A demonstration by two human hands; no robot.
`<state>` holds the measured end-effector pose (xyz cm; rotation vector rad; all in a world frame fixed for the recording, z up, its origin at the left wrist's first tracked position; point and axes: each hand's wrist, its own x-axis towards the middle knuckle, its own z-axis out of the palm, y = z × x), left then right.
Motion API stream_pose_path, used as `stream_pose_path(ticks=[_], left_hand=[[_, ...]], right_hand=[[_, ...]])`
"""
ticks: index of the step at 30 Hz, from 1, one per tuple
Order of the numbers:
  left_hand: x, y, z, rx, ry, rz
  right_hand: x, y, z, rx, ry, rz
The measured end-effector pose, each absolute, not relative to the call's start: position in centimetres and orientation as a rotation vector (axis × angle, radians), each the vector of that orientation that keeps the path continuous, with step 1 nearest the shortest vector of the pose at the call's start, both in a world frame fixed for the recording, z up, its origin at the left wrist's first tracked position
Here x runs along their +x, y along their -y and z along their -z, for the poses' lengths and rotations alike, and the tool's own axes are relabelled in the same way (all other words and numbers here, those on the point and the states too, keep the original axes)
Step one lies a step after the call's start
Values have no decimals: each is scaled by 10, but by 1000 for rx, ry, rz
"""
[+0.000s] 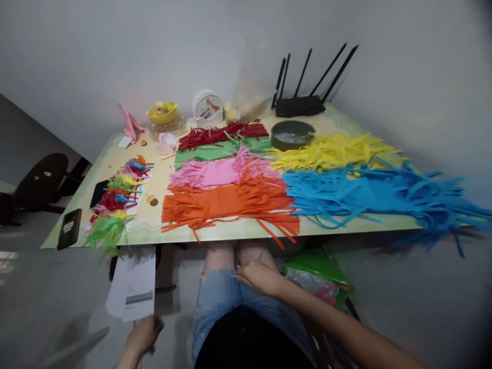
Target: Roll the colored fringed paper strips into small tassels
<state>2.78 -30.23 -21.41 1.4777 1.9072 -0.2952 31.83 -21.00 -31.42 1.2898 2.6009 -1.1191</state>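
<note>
White paper sheet (132, 284) hangs below the near edge of the table (126, 233), low on the left, over a bare grey floor. The left hand (144, 333) holds it from underneath, fingers curled shut at its bottom corner, though blur hides the exact grip. The right hand (261, 278) rests on the lap, on denim shorts (219, 297), with its fingers bent and close together; I cannot tell whether they pinch anything. The table is pushed against a plain pale wall and wears a cream and light green printed cover. Heaps of cut paper strips lie across it: orange strips (226, 202) nearest the lap, pink strips (219, 171) behind them, then green strips (215, 151) and red strips (219, 134), with blue strips (369, 195) spilling over the right edge and yellow strips (330, 151) behind those. A dark green bowl (292, 134) sits between the red and yellow heaps, and a black router (300, 105) stands by the wall. Mixed coloured tufts (115, 200) run along the left side, next to two black phones (69, 228). A dark chair (36, 184) stands off to the left, and a green bag (319, 266) lies under the table beside the right knee.
</note>
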Motion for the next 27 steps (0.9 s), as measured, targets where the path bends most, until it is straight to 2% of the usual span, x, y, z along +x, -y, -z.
stream_pose_path(ticks=[2,5,8,12,17,18,20,21,24,27], left_hand=[[39,276,220,1594,-1795,4],[81,231,225,1557,-1328,-405],[109,198,228,1230,-1043,-457],[108,166,233,1059,-1007,-593],[114,134,237,967,-1096,-737],[120,129,238,969,-1115,-748],[133,121,241,999,-1161,-771],[140,118,243,1017,-1184,-786],[158,110,254,1055,-1242,-852],[170,107,271,1079,-1322,-972]], right_hand=[[307,212,276,1203,-2674,1124],[306,200,225,1209,-2751,1093],[323,178,197,1411,-2739,1119],[347,154,194,1607,-2685,1151],[383,91,183,1448,-2678,1191],[397,66,176,1472,-2699,1154],[433,5,160,1989,-2596,674],[451,-27,152,2127,-2518,537],[500,-115,143,2288,-2347,357],[523,-168,158,2323,-2245,265]])
